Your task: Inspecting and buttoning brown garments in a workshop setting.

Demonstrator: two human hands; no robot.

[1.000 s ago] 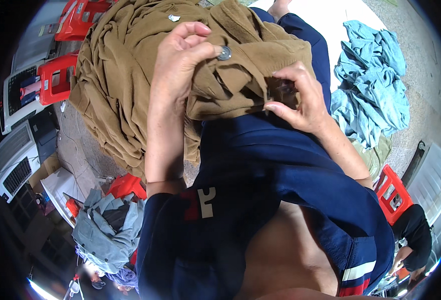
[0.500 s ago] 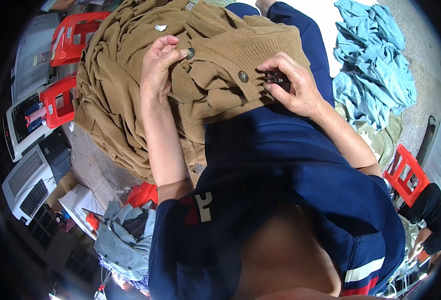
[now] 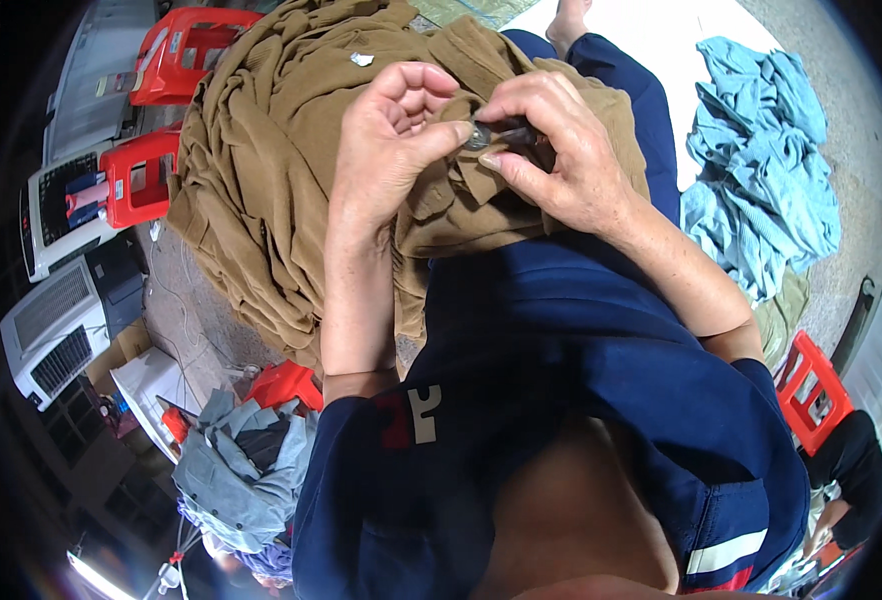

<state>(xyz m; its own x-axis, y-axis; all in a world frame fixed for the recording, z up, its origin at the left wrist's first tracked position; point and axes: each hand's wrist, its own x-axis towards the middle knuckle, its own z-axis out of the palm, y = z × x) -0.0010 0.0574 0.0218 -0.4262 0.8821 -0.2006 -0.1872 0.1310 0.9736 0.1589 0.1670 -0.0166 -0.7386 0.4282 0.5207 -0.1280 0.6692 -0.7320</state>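
Note:
A brown knitted cardigan [image 3: 281, 130] lies bunched over my lap. My left hand [image 3: 391, 140] pinches its front edge, with the thumb against a dark round button [image 3: 478, 137]; the other fingers curl loosely above. Close beside it, my right hand [image 3: 561, 150] is closed around small dark thread snips [image 3: 513, 132], whose tip points at the button. My right fingers partly cover the snips, so I cannot tell whether the blades touch thread. A small white scrap [image 3: 362, 59] sits on the brown knitwear.
Light-blue garments [image 3: 761, 170] are heaped at the right. Red plastic stools [image 3: 146, 175] and white appliances [image 3: 56, 335] stand at the left. Grey-blue clothes [image 3: 241, 470] are piled lower left. Another person in black [image 3: 846, 465] is at the lower right, near a red stool [image 3: 814, 390].
My hands have come together at the button. The right hand moved left and up with the snips; the left moved right. The cardigan's edge is now lifted and gathered between them.

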